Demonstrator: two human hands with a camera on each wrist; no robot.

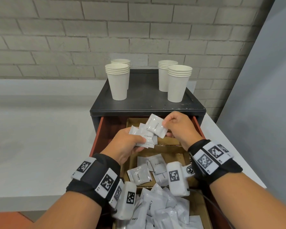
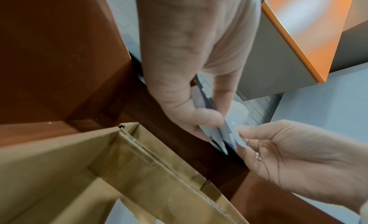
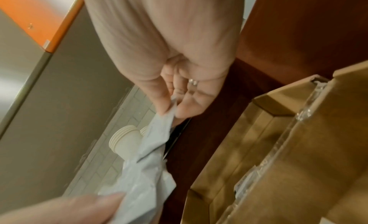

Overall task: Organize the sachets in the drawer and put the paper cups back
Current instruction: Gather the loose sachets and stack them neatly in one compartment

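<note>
Here the white counter (image 1: 40, 129) carries a black box-shaped cabinet (image 1: 147, 103), its red-brown pull-out drawer (image 1: 98, 138) drawn toward the person. On the cabinet's flat top stand four stacks of white paper cups (image 1: 118, 81), upright, mouths up, well apart from the drawer, probably parked there to free the drawer for sorting. Inside the drawer, brown cardboard dividers (image 1: 170, 147) form compartments; the near ones hold loose white sachets (image 1: 157, 210) marked "Cream" or "Coffee", lying flat at mixed angles.

Above the far compartment, the left hand (image 1: 124, 144) grips a fanned bundle of white cream sachets (image 1: 143, 138), fingers curled beneath and thumb on top, apparently collecting one kind together. The right hand (image 1: 178, 128) pinches a single white cream sachet (image 1: 155, 128) by its edge between thumb and forefinger, the other fingers curled. That sachet overlaps the bundle, its long axis tilted, running from upper left to lower right, likely being squared against the bundle.
</note>
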